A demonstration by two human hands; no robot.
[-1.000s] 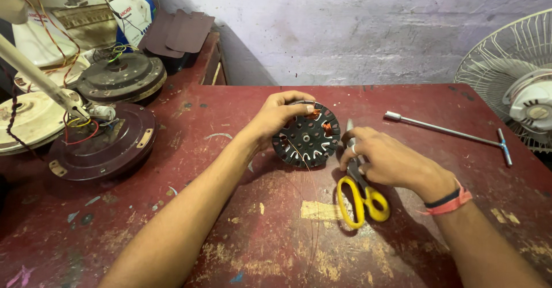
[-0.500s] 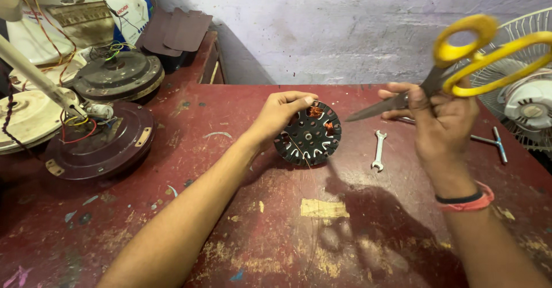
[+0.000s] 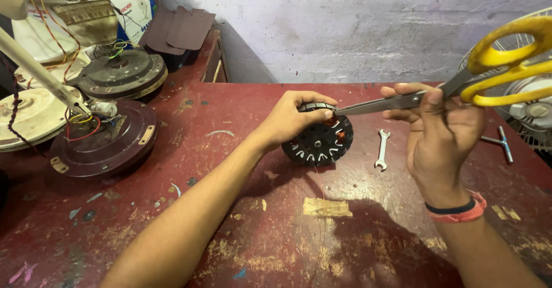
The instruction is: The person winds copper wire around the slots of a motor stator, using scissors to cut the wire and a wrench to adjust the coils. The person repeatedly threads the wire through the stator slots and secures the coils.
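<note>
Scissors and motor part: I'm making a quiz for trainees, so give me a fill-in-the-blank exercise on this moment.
The right hand holds scissors with ____ handles.
The left hand rests on a round black ____.
A small ____ lies on the red table between the hands.

Missing: yellow; motor stator; spanner

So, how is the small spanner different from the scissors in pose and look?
The small spanner lies flat on the red table, untouched; the scissors are lifted in the right hand, blades closed and pointing at the round motor part. The spanner is plain metal; the scissors have yellow handles. Both have grey metal parts.
</note>
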